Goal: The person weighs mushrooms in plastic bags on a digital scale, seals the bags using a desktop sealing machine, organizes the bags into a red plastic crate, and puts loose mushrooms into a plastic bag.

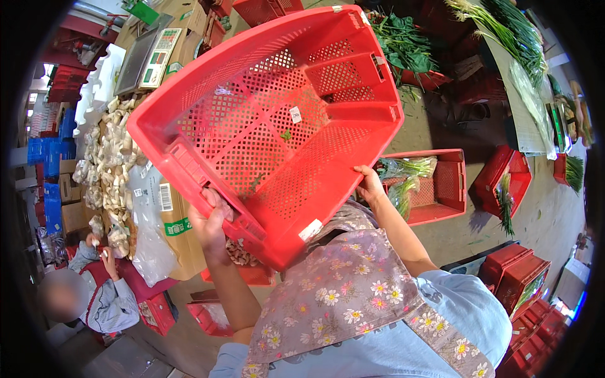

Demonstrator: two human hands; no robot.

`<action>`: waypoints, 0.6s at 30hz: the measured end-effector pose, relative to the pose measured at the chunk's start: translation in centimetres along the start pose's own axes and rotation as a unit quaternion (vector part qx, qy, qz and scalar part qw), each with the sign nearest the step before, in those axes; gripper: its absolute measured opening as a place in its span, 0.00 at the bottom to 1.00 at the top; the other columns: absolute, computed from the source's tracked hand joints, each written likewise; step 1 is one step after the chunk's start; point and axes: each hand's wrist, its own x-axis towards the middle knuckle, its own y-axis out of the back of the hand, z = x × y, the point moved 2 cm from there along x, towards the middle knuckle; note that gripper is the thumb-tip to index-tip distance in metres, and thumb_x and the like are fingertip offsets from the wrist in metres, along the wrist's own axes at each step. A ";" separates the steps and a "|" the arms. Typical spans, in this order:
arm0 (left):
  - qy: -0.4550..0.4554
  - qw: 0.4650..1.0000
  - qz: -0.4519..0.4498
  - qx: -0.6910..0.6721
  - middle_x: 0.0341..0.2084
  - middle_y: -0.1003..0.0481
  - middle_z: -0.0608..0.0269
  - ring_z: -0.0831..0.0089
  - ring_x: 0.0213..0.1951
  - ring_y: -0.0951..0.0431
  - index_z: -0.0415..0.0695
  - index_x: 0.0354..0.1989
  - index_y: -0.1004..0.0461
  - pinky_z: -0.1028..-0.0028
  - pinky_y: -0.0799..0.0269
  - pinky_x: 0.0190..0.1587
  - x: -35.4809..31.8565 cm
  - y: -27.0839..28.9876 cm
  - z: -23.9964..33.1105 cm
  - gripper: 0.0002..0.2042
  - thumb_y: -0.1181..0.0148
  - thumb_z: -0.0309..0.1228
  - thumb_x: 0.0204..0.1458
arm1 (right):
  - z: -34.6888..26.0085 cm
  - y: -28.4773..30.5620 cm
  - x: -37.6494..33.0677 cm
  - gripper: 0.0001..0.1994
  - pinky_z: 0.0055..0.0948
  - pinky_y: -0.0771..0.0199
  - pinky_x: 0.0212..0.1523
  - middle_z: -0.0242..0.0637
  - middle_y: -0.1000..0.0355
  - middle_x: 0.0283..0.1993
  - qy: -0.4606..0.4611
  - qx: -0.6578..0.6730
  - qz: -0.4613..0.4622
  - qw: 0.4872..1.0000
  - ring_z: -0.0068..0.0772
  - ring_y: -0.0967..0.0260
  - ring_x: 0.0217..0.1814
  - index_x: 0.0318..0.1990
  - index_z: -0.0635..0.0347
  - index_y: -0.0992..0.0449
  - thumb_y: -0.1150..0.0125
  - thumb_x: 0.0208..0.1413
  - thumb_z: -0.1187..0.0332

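A large red plastic crate [208,120] with lattice walls is held up in front of me, tilted so its inside faces me. Inside lie a small white label [295,114] and a green leaf scrap [286,135]. My left hand [214,211] grips the crate by the handle slot on its near left end, fingers curled through it. On the lower right rim, my right hand [368,183] is closed over the edge, thumb on the inner wall side. The crate hides much of what lies beyond it.
Bagged mushrooms [116,160] cover a table on the left, near a scale [154,60]. A co-worker [104,296] sits there, handling something small. On the floor to the right are a red crate with bagged greens [441,183] and another red crate [504,183]. Scallions [513,31] lie far right.
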 end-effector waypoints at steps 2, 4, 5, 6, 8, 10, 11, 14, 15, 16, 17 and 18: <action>0.000 1.000 -0.021 -0.017 0.21 0.40 0.68 0.80 0.20 0.37 0.44 0.29 0.40 0.79 0.36 0.22 0.5 0.5 -0.3 0.10 0.50 0.18 0.40 | -0.1 -0.4 -0.5 0.11 0.37 0.27 0.52 0.40 0.27 0.42 0.001 0.010 0.006 1.000 0.37 0.29 0.46 0.39 0.64 0.27 0.41 0.46 0.73; 0.000 0.999 -0.031 -0.022 0.22 0.40 0.68 0.80 0.19 0.37 0.44 0.30 0.40 0.79 0.36 0.22 0.9 0.5 -0.4 0.10 0.50 0.17 0.40 | 0.1 -0.1 -0.2 0.11 0.37 0.27 0.52 0.40 0.27 0.42 0.007 0.019 -0.008 1.000 0.37 0.29 0.46 0.39 0.64 0.27 0.41 0.46 0.73; 0.000 0.999 -0.035 -0.025 0.22 0.40 0.68 0.80 0.19 0.37 0.44 0.30 0.40 0.79 0.35 0.22 1.1 0.5 -0.5 0.10 0.50 0.17 0.40 | 0.2 0.1 -0.1 0.11 0.37 0.27 0.52 0.40 0.27 0.41 0.009 0.023 -0.015 1.000 0.37 0.29 0.46 0.38 0.64 0.27 0.41 0.46 0.73; 0.007 0.999 -0.031 -0.022 0.22 0.40 0.68 0.80 0.19 0.37 0.44 0.30 0.40 0.80 0.36 0.22 1.1 0.5 -0.6 0.10 0.50 0.17 0.40 | 0.2 0.3 -0.1 0.11 0.37 0.27 0.52 0.40 0.27 0.41 0.005 0.025 -0.011 1.000 0.37 0.29 0.46 0.38 0.64 0.27 0.41 0.46 0.73; 0.018 0.999 -0.023 -0.014 0.21 0.40 0.68 0.80 0.19 0.37 0.44 0.30 0.40 0.80 0.36 0.22 1.2 0.5 -0.9 0.10 0.50 0.17 0.40 | 0.2 0.2 -0.3 0.11 0.37 0.27 0.52 0.39 0.27 0.41 -0.005 0.028 -0.004 1.000 0.37 0.29 0.45 0.38 0.64 0.27 0.40 0.45 0.73; 0.017 0.999 -0.020 -0.026 0.21 0.40 0.68 0.80 0.19 0.37 0.44 0.30 0.41 0.80 0.36 0.22 1.1 0.4 -1.3 0.10 0.51 0.17 0.40 | 0.4 0.8 -0.2 0.11 0.36 0.27 0.52 0.39 0.27 0.41 -0.016 0.030 -0.004 0.999 0.36 0.29 0.45 0.38 0.64 0.27 0.40 0.45 0.72; 0.016 0.999 -0.019 -0.033 0.21 0.40 0.68 0.80 0.19 0.37 0.44 0.30 0.41 0.81 0.36 0.22 1.1 0.3 -1.4 0.10 0.52 0.17 0.40 | 0.5 1.1 -0.1 0.11 0.36 0.27 0.52 0.39 0.27 0.41 -0.021 0.031 -0.004 0.999 0.36 0.29 0.45 0.38 0.63 0.27 0.40 0.45 0.72; 0.023 0.999 -0.018 -0.015 0.21 0.40 0.68 0.81 0.19 0.37 0.44 0.30 0.41 0.81 0.37 0.22 1.0 -0.2 -1.2 0.09 0.53 0.17 0.40 | 0.5 1.3 0.1 0.11 0.36 0.27 0.51 0.37 0.27 0.41 -0.018 0.021 -0.005 1.000 0.35 0.29 0.45 0.39 0.63 0.27 0.41 0.46 0.72; 0.021 1.000 -0.020 -0.010 0.21 0.40 0.68 0.81 0.19 0.37 0.44 0.30 0.41 0.81 0.37 0.22 0.9 -0.4 -1.2 0.09 0.53 0.17 0.40 | 0.6 1.3 0.1 0.11 0.36 0.27 0.51 0.37 0.27 0.40 -0.019 0.016 0.000 1.000 0.35 0.29 0.45 0.39 0.62 0.27 0.41 0.46 0.72; 0.017 1.000 -0.021 -0.004 0.21 0.40 0.68 0.81 0.20 0.38 0.44 0.30 0.41 0.81 0.37 0.22 0.8 -0.4 -1.1 0.09 0.53 0.17 0.40 | 0.5 0.8 0.0 0.11 0.36 0.27 0.51 0.37 0.27 0.40 -0.022 0.010 0.002 1.000 0.35 0.29 0.45 0.39 0.62 0.27 0.41 0.46 0.72; 0.012 1.000 -0.021 0.003 0.21 0.40 0.69 0.81 0.20 0.38 0.44 0.30 0.41 0.81 0.38 0.22 0.7 -0.6 -0.9 0.09 0.53 0.17 0.40 | 0.4 0.6 -0.1 0.11 0.36 0.27 0.51 0.36 0.27 0.40 -0.024 0.004 0.003 1.000 0.34 0.29 0.45 0.39 0.62 0.27 0.41 0.46 0.72; 0.005 1.000 -0.022 0.009 0.21 0.41 0.69 0.81 0.19 0.38 0.44 0.29 0.41 0.81 0.38 0.22 0.6 -1.0 -0.7 0.09 0.52 0.16 0.40 | 0.6 0.9 0.3 0.11 0.36 0.28 0.51 0.36 0.27 0.41 -0.022 0.005 -0.004 1.000 0.34 0.29 0.45 0.40 0.61 0.28 0.41 0.46 0.71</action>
